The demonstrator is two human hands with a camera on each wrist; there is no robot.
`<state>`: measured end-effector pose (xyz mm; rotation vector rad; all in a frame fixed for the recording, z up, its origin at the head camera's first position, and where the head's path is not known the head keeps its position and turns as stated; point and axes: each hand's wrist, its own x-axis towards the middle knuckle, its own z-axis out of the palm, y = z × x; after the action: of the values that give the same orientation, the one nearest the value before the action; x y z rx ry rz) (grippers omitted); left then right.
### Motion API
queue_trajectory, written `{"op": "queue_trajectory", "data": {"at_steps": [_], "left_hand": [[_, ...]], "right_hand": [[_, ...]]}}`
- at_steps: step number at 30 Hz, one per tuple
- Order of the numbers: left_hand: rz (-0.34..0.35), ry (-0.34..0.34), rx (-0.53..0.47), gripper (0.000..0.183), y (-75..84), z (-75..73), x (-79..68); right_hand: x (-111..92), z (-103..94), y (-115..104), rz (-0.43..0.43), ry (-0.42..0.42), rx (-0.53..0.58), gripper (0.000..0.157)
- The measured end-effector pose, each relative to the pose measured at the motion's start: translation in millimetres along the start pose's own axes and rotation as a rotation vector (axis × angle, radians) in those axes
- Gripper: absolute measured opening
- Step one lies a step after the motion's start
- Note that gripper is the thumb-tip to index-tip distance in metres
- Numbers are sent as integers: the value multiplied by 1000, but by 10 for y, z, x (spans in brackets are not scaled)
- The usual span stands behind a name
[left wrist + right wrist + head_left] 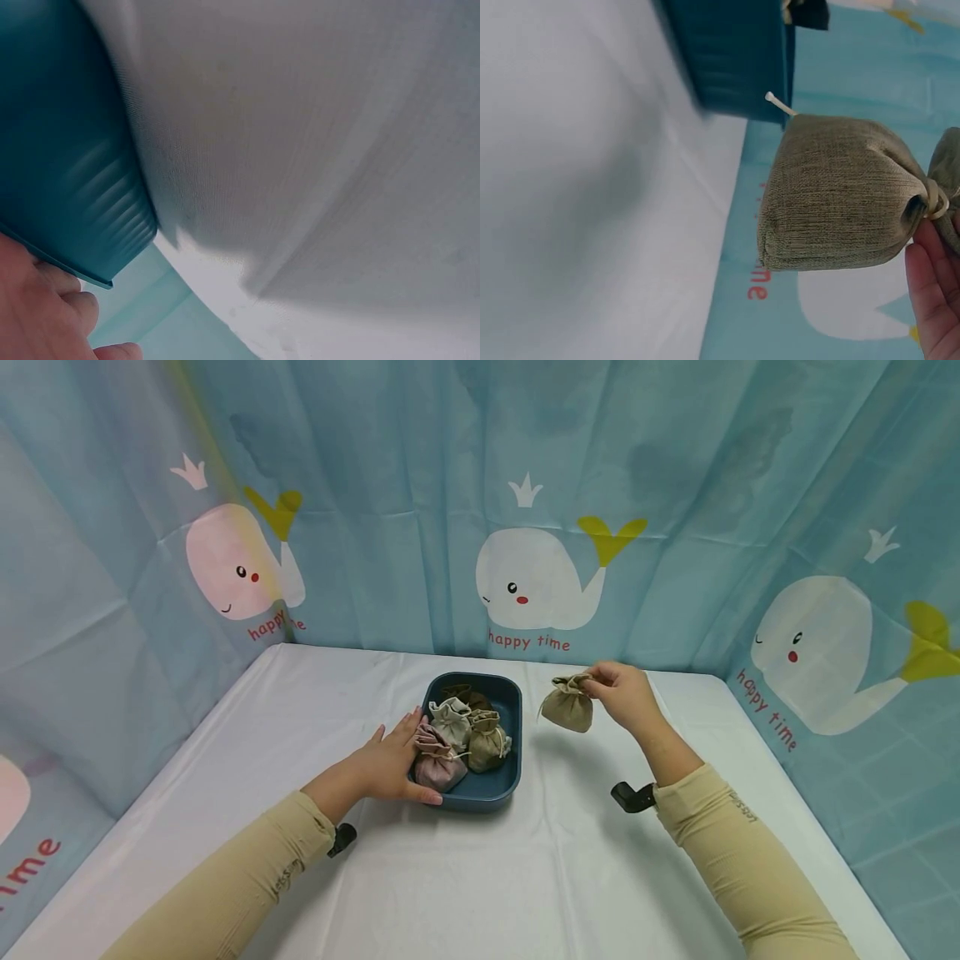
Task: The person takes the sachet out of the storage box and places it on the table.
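Note:
My right hand (pixel 621 695) pinches the gathered neck of an olive-brown drawstring pouch (pixel 567 708), which hangs above the table to the right of the bin. In the right wrist view the full pouch (pixel 840 195) shows its tied cord and woven cloth. A dark blue plastic bin (pixel 480 800) stands in the middle of the table. Inside it lie several pouches: a grey-white pouch (pixel 452 723), a pinkish pouch (pixel 441 770), an olive pouch (pixel 488 747) and darker brown cloth behind. My left hand (pixel 386 766) rests with fingers spread along the bin's left rim.
A white cloth covers the table (pixel 450 885). Blue curtains (pixel 390 568) printed with whales enclose it at the back and both sides. A black wrist mount (pixel 633 797) sticks out below the right cuff, and another (pixel 342 840) below the left.

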<state>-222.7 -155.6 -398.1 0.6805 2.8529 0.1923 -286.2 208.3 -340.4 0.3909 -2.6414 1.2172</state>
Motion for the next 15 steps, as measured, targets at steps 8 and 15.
{"op": "queue_trajectory", "data": {"at_steps": [8,15], "left_hand": [[-2,1,-8,124,-10,23,9],[-9,-4,1,125,-17,33,21]], "right_hand": [[-10,47,153,52,-22,-54,12],[-8,122,281,88,-45,-54,11]]}}
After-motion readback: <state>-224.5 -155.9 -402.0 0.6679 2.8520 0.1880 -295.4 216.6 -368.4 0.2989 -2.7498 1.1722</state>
